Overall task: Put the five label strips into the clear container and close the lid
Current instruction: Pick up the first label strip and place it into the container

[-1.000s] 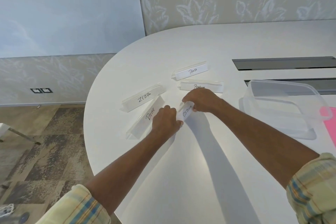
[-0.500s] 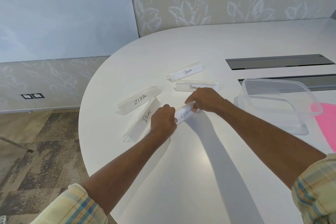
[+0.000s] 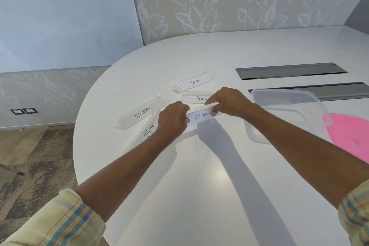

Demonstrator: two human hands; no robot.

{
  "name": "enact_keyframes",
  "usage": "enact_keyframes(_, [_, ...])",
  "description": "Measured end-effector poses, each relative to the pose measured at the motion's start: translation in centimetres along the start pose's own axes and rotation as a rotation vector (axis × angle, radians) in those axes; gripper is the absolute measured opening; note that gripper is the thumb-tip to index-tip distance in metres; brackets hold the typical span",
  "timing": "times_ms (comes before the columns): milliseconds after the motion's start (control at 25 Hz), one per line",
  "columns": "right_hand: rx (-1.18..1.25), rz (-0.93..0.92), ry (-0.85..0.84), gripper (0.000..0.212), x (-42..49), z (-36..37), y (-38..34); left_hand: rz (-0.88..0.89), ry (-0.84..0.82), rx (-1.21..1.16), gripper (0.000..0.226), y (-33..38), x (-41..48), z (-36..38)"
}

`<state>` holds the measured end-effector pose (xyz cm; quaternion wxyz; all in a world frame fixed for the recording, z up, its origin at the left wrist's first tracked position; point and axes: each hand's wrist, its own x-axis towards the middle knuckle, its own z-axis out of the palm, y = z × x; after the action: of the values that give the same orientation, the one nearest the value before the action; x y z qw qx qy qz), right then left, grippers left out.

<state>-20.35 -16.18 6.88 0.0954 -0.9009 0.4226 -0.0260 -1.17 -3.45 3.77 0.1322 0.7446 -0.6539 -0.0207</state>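
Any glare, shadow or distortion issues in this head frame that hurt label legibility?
Head view: arm shadows fall on the table, soft glare nearby; OSTRICH strip readable between left hand and right hand; wide-angle bending at the edges.

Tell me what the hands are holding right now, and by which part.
The OSTRICH label strip, held by its two ends: left hand on its left end, right hand on its right end.

I see a bright, evenly lit scene, with soft glare on the near part of the glossy white oval table (image 3: pixel 199 195). Both forearms cast crisp dark shadows rightward. Wide-angle distortion bends the edges.
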Motion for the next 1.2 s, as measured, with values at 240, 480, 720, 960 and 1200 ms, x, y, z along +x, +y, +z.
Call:
enact_keyframes(240, [0.050,0.022,0.105,0.036,-2.4,-5.2,3.2,0.091,0.054,0.001,0.039,3.7,3.3,-3.5])
enact_keyframes(480, [0.013,0.070,0.219,0.038,-5.4,-9.3,9.3,0.206,0.089,0.006,0.041,10.7,6.9,-5.0])
enact_keyframes(720, [-0.022,0.220,0.246,0.039,-8.9,-10.9,16.6,0.290,0.050,0.012,0.032,18.5,10.0,-3.2])
enact_keyframes(960, [-0.009,0.305,0.220,0.039,-11.6,-9.7,22.0,0.330,-0.009,0.000,0.038,23.8,12.1,-0.1])
enact_keyframes(1200, [0.004,0.352,0.173,0.037,-11.9,-7.0,24.7,0.358,-0.083,0.125,0.043,25.8,13.5,3.0])
